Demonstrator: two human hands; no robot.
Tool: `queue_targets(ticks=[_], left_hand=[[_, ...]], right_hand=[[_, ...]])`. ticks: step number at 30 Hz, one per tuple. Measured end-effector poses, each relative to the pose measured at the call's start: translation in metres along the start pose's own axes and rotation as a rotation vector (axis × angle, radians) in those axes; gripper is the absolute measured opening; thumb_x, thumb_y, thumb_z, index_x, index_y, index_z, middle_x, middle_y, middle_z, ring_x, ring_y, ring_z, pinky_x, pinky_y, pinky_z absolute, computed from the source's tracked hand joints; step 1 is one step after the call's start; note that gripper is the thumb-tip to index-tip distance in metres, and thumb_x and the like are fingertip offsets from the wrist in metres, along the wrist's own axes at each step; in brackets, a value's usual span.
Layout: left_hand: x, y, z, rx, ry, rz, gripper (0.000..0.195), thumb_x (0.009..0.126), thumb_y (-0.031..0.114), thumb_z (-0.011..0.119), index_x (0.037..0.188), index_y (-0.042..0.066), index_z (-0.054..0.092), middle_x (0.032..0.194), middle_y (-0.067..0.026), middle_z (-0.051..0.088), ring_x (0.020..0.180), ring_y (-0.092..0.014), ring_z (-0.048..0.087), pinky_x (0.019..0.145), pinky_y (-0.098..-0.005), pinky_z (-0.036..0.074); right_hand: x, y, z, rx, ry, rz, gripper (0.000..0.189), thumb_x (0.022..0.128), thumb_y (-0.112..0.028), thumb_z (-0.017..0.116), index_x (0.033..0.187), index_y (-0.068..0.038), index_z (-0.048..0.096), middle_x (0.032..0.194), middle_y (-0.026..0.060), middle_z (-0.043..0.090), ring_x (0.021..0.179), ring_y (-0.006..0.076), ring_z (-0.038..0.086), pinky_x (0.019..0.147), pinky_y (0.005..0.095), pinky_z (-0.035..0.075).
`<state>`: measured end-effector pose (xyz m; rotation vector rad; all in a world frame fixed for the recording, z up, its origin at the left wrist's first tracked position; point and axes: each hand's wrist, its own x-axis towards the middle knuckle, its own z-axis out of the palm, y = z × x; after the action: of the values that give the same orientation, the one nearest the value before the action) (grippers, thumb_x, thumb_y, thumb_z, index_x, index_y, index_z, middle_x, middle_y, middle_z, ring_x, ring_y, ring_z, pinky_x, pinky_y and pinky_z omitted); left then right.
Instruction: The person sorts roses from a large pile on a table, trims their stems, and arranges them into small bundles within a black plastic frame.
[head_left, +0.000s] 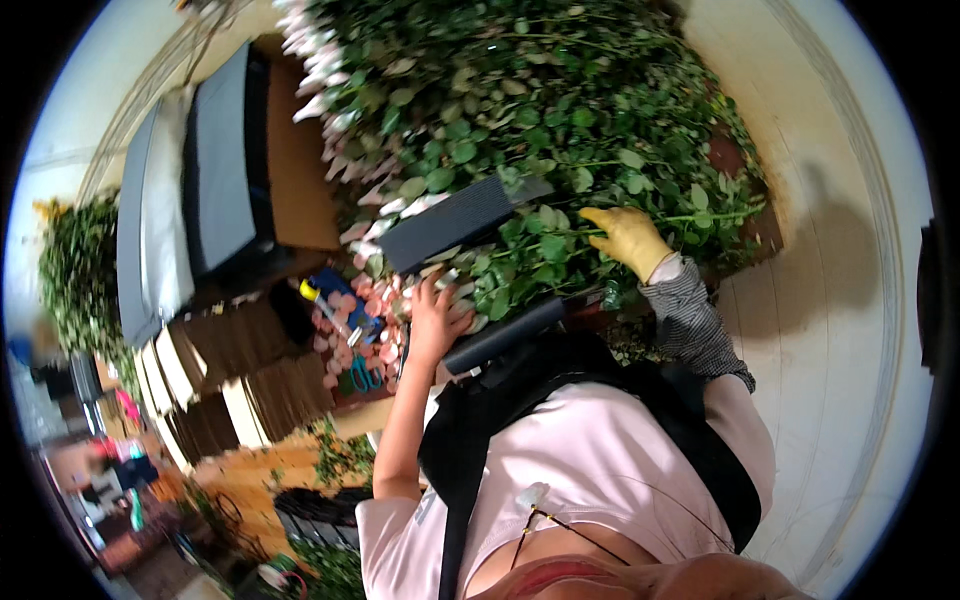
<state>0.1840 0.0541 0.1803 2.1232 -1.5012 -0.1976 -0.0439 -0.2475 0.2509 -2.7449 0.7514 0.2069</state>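
Note:
My bare left hand rests with fingers spread at the pale rose heads of a leafy bunch. Whether it grips one is hidden. My right hand, in a yellow glove, reaches over the leafy rose stems; its thumb and forefinger tips are apart and a stem runs between them. Its other fingers are hidden. A ribbed dark bar lies slanted beyond the bunch, and a dark padded bar lies on the near side, close to my body.
A large pile of roses covers the table's far part. Left of my left hand are loose pink petals, blue-handled scissors and a yellow-capped tool. Stacked brown cardboard and a dark-lined box stand farther left. A pale wall bounds the right.

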Motion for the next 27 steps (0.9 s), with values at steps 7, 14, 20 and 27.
queue_targets(ticks=[7, 14, 20, 27], left_hand=[[0.002, -0.006, 0.010, 0.061, -0.031, -0.042, 0.060, 0.070, 0.035, 0.080, 0.124, 0.016, 0.060, 0.133, -0.0180, 0.047, 0.120, -0.038, 0.045, 0.102, -0.0519, 0.034], [-0.010, -0.007, 0.019, 0.040, -0.018, -0.098, 0.063, 0.072, 0.035, 0.080, 0.128, 0.017, 0.058, 0.129, -0.0208, 0.047, 0.120, -0.041, 0.045, 0.100, -0.0540, 0.036], [-0.012, 0.001, 0.016, 0.059, -0.044, -0.141, 0.062, 0.079, 0.042, 0.075, 0.132, 0.016, 0.056, 0.127, -0.0208, 0.048, 0.120, -0.040, 0.044, 0.100, -0.0534, 0.035], [0.017, 0.011, 0.023, 0.017, -0.032, -0.084, 0.060, 0.077, 0.040, 0.077, 0.128, 0.016, 0.059, 0.124, -0.0216, 0.049, 0.118, -0.041, 0.045, 0.100, -0.0520, 0.035]], right_hand=[[0.024, 0.047, 0.051, 0.552, -0.222, 0.183, 0.059, 0.088, -0.027, 0.072, 0.140, -0.011, 0.049, 0.134, 0.0161, 0.056, 0.121, 0.0281, 0.056, 0.100, 0.0378, 0.047], [0.076, 0.051, -0.047, 0.486, -0.307, -0.039, 0.061, 0.091, -0.035, 0.065, 0.142, -0.010, 0.045, 0.128, 0.0157, 0.062, 0.114, 0.0277, 0.061, 0.096, 0.0366, 0.049], [0.194, -0.039, -0.092, 0.820, 0.409, -0.221, 0.048, 0.095, -0.010, 0.058, 0.142, -0.009, 0.047, 0.135, 0.0089, 0.058, 0.122, 0.0224, 0.057, 0.104, 0.0368, 0.044], [0.390, 0.016, -0.099, -0.085, 0.224, 0.215, 0.028, 0.089, -0.009, 0.063, 0.117, -0.006, 0.064, 0.114, 0.0106, 0.067, 0.103, 0.0256, 0.063, 0.095, 0.0375, 0.051]])
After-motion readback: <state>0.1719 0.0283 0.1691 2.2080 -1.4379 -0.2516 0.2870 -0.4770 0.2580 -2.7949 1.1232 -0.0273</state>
